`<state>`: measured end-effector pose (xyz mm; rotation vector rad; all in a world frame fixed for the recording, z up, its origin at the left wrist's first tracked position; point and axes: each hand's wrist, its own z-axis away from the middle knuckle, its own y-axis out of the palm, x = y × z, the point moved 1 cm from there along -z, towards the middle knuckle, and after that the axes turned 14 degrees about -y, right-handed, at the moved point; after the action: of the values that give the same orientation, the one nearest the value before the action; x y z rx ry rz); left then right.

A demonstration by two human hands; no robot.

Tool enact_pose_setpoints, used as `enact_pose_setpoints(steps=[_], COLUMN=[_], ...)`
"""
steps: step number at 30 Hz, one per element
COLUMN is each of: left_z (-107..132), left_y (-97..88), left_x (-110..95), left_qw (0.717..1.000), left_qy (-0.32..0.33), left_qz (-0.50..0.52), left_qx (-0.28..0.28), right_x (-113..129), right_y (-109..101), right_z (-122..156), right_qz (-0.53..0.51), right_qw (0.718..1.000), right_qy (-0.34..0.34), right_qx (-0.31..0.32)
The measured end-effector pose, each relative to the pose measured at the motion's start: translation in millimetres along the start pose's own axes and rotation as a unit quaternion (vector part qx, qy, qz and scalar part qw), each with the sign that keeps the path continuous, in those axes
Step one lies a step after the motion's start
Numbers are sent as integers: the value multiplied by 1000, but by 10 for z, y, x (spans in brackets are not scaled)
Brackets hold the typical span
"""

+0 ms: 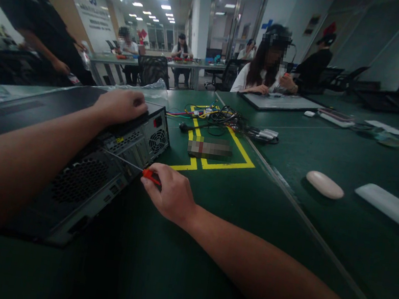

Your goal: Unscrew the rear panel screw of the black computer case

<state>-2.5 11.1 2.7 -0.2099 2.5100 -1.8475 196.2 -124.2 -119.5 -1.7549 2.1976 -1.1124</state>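
A black desktop computer case (77,214) lies on the green table at the left, its rear panel with a fan grille and ports turned toward me. My left hand (120,106) rests across the case's top edge, fingers bent and holding it. In my right hand (169,192) is a screwdriver (148,174) with an orange-red handle, pinched between thumb and fingers. Its thin shaft reaches left to the rear panel near the slot covers. Whether the tip sits in a screw I cannot tell.
Beyond the case lie tangled cables (226,118) and a blurred object (212,149) by yellow tape (226,166). A pale oval mouse (324,184) and a long white object (392,206) are at right. Across the table a person (266,70) works; another person (45,29) stands at left.
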Motion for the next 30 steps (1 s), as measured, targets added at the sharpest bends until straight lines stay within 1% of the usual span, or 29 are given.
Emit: enact_pose_setpoints(steps=[5,10,12,14,16,26,30], left_z=[11,0,3,14,29,55,82], left_y=[-11,23,24,14,0,-7,-26], left_x=[-29,-18,-14,-14,-15,-20,-47], left_qw=[998,995,995,995,995,990,989], left_qy=[55,80,69,44,27,49,52], left_qz=[34,60,71,77,79,113,123], left_qx=[-15,-8,11,33,45,70,65], right_x=[-2,-20,-19,-14,-10,-39,-35], right_y=[-4,40,51,53,50,57,54], right_z=[-3,5,10,14,15,18,19], right_qz=[8,-21,-30,-31,-26,-17,-20], right_qw=[1000,1000,999,999,1000,1000,1000], right_qy=[3,-5,-6,-7,-10,-23,-22], right_qx=[2,-6,-11,-14,-11,-8,-7])
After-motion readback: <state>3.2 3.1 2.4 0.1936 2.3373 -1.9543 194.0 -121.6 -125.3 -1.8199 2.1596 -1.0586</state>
